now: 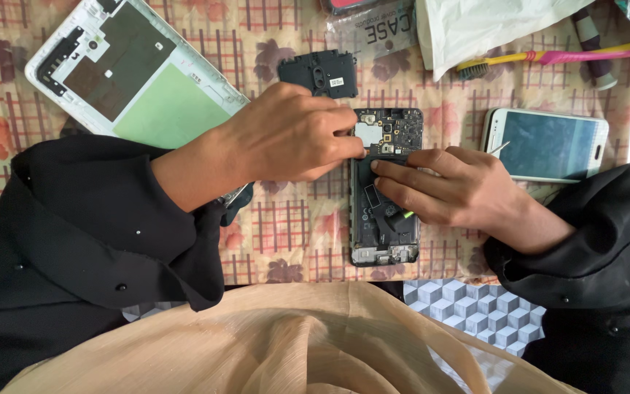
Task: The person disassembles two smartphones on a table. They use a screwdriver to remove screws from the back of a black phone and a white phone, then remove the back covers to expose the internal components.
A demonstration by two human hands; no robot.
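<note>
Warm checks, black sleeves, pale phone shells

The desk cloth (286, 226) is beige with red grid checks and brown flowers; the opened phone (386, 219) is black inside; the back cover (133, 73) is white with a pale green patch; the toothbrush (555, 57) is yellow and pink; the sleeves (74, 233) are black.

centre: opened phone (386, 219) on tablecloth (286, 233)
left: back cover (136, 73)
right: smartphone (546, 144)
behind: camera shield (318, 74), toothbrush (555, 57)
</note>
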